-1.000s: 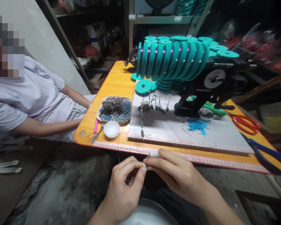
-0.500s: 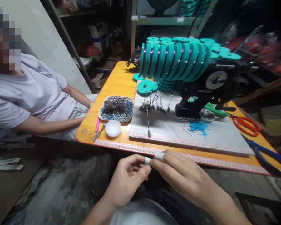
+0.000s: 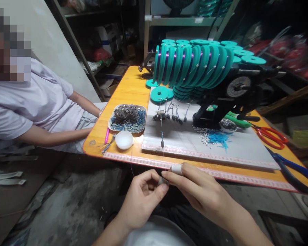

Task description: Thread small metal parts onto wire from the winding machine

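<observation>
My left hand [image 3: 143, 198] and my right hand [image 3: 202, 188] meet just below the table's front edge, fingertips pinched close together, with white tape around some fingers. A thin line runs down to them from a small grey weight [image 3: 162, 144] with a blue piece above it. What the fingertips hold is too small to make out. Teal spools [image 3: 192, 66] wound with purple thread stand in a row on a black machine [image 3: 215, 106]. More small weights [image 3: 179, 120] hang on short links near the grey board's left side.
On the orange table [image 3: 128, 82] are a tray of small metal parts [image 3: 127, 118], a white bowl [image 3: 124, 140], blue pieces [image 3: 219, 137], red scissors [image 3: 270, 136] and blue-handled pliers [image 3: 292, 167]. A person [image 3: 48, 109] sits at the left.
My left fingertips have turned slightly and shifted right, under the right ones. My right index fingertip has moved a little left. The small hanging weight has shifted slightly left and up.
</observation>
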A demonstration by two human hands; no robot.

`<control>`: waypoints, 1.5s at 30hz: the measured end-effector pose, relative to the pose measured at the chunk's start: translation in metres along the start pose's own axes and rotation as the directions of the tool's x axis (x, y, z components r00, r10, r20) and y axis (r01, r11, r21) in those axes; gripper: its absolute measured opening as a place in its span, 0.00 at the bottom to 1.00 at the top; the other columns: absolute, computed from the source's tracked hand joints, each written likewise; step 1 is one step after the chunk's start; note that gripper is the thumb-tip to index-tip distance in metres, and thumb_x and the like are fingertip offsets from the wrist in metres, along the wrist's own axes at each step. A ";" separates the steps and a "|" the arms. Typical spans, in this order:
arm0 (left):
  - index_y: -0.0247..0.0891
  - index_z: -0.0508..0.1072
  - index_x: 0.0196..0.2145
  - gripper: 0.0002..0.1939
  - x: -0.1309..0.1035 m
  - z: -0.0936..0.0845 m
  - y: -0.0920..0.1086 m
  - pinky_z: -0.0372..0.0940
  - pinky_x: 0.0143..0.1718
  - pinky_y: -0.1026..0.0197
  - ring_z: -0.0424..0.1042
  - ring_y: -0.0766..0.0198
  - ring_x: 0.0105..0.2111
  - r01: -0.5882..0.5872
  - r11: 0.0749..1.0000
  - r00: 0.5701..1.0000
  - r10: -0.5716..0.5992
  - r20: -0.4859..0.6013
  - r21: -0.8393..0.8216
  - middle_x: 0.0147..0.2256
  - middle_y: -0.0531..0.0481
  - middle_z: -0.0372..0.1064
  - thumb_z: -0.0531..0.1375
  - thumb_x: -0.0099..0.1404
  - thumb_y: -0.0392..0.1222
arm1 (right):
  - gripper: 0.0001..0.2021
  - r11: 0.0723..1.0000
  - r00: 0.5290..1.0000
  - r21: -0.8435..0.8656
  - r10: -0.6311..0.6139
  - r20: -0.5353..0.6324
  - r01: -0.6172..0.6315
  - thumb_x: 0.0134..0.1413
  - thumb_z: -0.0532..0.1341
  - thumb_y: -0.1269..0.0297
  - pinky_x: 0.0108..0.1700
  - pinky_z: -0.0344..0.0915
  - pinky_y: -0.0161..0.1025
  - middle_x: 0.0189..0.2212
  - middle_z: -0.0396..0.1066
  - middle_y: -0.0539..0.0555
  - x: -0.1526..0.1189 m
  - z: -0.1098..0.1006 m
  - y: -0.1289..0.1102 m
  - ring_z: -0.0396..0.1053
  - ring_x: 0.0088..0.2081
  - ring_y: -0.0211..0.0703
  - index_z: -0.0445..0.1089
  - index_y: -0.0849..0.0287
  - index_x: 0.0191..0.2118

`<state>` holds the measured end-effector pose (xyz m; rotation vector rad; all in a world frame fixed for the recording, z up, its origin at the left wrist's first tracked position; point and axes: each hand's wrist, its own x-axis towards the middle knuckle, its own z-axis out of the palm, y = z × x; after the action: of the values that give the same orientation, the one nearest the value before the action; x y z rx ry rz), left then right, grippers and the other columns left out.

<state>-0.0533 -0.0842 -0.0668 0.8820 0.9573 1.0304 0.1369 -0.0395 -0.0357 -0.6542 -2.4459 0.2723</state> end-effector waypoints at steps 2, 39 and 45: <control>0.36 0.67 0.30 0.14 -0.001 0.002 0.000 0.47 0.21 0.69 0.50 0.74 0.21 -0.012 1.000 1.000 0.012 -0.024 0.022 0.24 0.59 0.55 0.64 0.66 0.47 | 0.14 0.997 0.998 0.041 0.064 -0.012 -0.063 0.72 0.49 0.74 0.34 0.68 0.34 0.33 0.68 0.55 -0.003 0.002 0.000 0.68 0.34 0.40 0.65 0.61 0.56; 0.35 0.71 0.24 0.17 -0.005 0.014 -0.010 0.49 0.23 0.69 0.51 0.73 0.24 -0.045 0.986 0.968 0.003 -0.252 -0.163 0.28 0.55 0.53 0.71 0.56 0.48 | 0.07 0.789 0.745 -0.129 0.494 -0.448 -0.601 0.63 0.60 0.70 0.34 0.66 0.39 0.34 0.64 0.52 -0.076 -0.051 0.024 0.65 0.33 0.42 0.73 0.55 0.44; 0.36 0.74 0.29 0.14 -0.006 0.023 -0.007 0.48 0.23 0.70 0.49 0.73 0.24 -0.004 0.976 0.976 -0.044 -0.214 -0.217 0.28 0.55 0.53 0.71 0.55 0.48 | 0.23 0.793 0.813 -0.180 0.565 -0.137 -0.582 0.60 0.55 0.76 0.51 0.68 0.52 0.50 0.61 0.60 -0.102 -0.035 0.018 0.64 0.52 0.54 0.63 0.54 0.59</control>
<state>-0.0314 -0.0947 -0.0641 0.5858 1.0124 1.2067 0.2371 -0.0746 -0.0636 -1.4832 -2.1565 0.2105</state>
